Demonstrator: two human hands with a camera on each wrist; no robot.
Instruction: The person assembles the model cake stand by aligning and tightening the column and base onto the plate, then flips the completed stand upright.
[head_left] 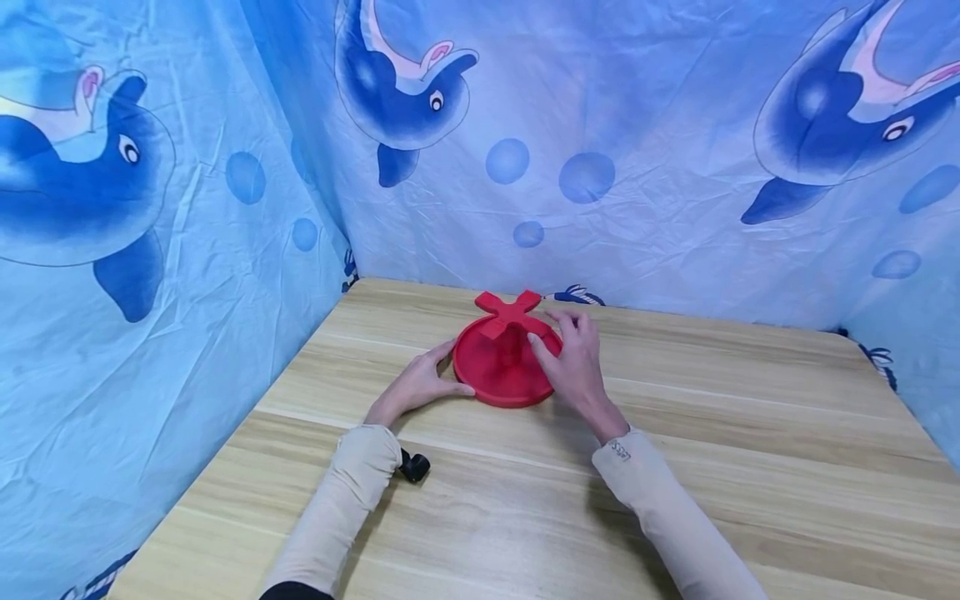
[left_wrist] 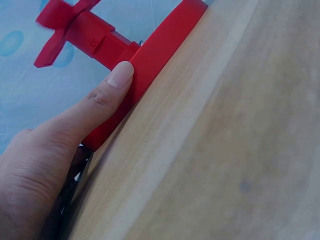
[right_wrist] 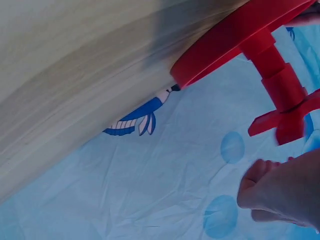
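A red round base with a raised rim [head_left: 510, 401] rests flat on the table. From its middle rises a red post [right_wrist: 281, 85], topped by a red four-armed cross [head_left: 512, 312]. My left hand [head_left: 418, 385] holds the base's left edge; in the left wrist view its thumb [left_wrist: 120, 75] lies on the rim, while its other fingers are mostly hidden. Beside the cross, on the right, hovers my right hand [head_left: 576, 364], thumb and fingers loosely bent and apart. The right wrist view shows a gap between this hand and the cross, whose arms look slightly blurred.
The wooden table [head_left: 495, 517] extends around the base. Blue cloth with cartoon dolphins [head_left: 408, 92] hangs behind and to the left, meeting the table's edges. A small black device [head_left: 415, 466] sits at the left cuff.
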